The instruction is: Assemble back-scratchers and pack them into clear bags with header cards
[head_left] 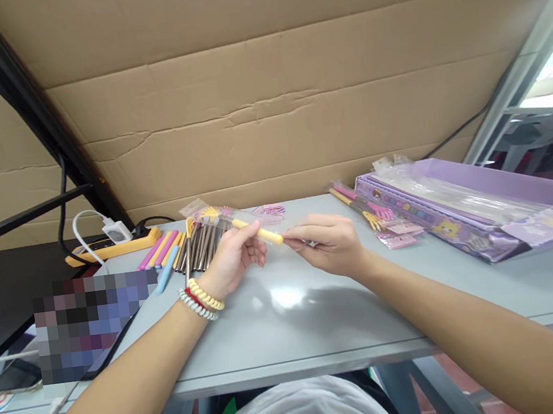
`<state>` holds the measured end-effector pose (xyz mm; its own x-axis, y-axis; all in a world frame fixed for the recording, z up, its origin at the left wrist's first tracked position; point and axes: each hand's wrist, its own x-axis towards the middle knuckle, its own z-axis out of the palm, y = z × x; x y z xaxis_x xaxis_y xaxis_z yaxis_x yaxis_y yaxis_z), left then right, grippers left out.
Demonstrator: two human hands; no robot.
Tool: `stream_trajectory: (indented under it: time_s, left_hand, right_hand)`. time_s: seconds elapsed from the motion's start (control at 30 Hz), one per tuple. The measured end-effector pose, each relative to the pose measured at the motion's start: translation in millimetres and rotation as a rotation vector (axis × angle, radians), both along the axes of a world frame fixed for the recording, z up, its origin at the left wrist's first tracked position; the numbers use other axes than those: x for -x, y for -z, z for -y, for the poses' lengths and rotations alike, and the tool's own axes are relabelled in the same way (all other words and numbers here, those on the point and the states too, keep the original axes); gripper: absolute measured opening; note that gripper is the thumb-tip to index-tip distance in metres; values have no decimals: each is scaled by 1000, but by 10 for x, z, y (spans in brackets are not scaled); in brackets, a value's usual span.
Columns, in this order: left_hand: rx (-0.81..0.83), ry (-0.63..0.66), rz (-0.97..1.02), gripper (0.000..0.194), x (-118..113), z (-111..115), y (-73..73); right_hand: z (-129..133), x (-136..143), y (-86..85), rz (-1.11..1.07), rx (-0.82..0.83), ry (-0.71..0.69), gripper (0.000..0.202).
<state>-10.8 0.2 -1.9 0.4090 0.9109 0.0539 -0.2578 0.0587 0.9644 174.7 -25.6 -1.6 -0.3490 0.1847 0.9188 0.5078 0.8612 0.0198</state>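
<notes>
A yellow-handled back scratcher (269,236) with a hand-shaped head lies slantwise inside a clear plastic sleeve (190,207). My left hand (235,256) is closed on its handle through the plastic, thumb on top. At the handle's end, the fingers of my right hand (328,241) pinch together, seemingly on the sleeve's edge; the exact grip is partly hidden. Beyond my left hand lies a bunch of metal back scratcher rods (205,242). Loose pink, yellow and blue handles (167,271) sit left of them.
Bagged back scratchers (357,207) lie right of centre. A purple box (439,214) with clear sleeves stands at the right. Pink cards (271,211) lie at the back. A yellow power strip (81,258) and a blurred-out screen (97,330) are at the left. Cardboard (262,88) stands behind the table.
</notes>
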Motion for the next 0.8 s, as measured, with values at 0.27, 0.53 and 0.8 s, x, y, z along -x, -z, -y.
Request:
stream_trajectory:
  time_s: [0.27, 0.53, 0.8]
  left_hand:
    - [34, -23, -21, 35, 18, -30, 20]
    - [36, -27, -45, 32, 21, -58, 40]
    - [-32, 5, -82, 25, 7, -35, 36]
  right_hand:
    - [-36, -21, 15, 51, 13, -87, 15]
    - [-78, -58, 59, 177, 141, -103, 22]
    - [-106, -58, 112, 236, 130, -99, 19]
